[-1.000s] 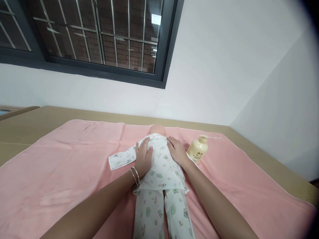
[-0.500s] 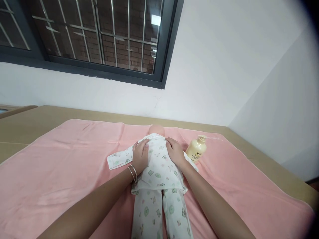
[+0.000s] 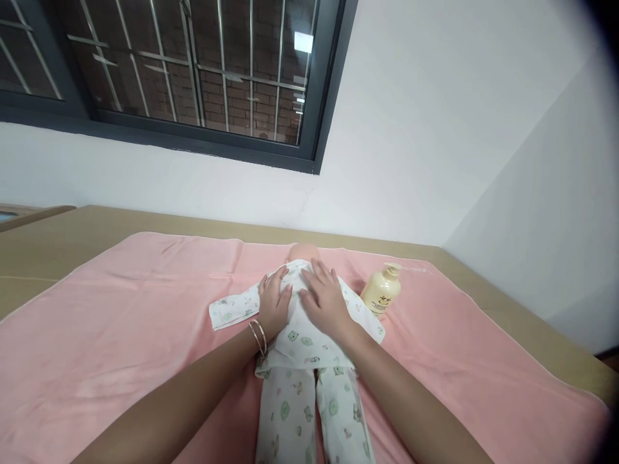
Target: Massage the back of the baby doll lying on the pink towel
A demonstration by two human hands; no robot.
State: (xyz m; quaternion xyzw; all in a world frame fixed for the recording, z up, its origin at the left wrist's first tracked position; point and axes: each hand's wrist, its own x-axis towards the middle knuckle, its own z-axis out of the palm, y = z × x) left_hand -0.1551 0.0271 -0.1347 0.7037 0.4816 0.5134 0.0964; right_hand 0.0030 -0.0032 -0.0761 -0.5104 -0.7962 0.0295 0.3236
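Now, table (image 3: 43,248): tan, its bare edge showing to me at left, back and right.
Blanket (image 3: 120,335): pink, creased, spread over the table.
Window (image 3: 203,145): dark-framed, above the back edge; through my head feed I make out metal bars (image 3: 225,96) and bricks (image 3: 239,109).
Left sleeve (image 3: 235,310): stretched out flat on the blanket.
Bangles (image 3: 258,338): two thin rings around the left wrist.
Left hand (image 3: 274,306): unclenched, fingers spread, resting on the left side of the top.
Doll (image 3: 304,251): lying lengthwise mid-blanket, bald head toward the window; I cannot tell which way it faces.
Top (image 3: 305,338): white, printed, worn by the doll, hem over the trousers (image 3: 286,412).
Right hand (image 3: 329,303): unclenched, fingers fanned, laid across the upper middle of the top.
Right sleeve (image 3: 371,320): slanting outward past the right wrist.
Bottle (image 3: 382,291): pale yellow, pump-topped, just beyond that sleeve; I cannot tell whether they touch.
Wall (image 3: 411,148): white, behind the table.
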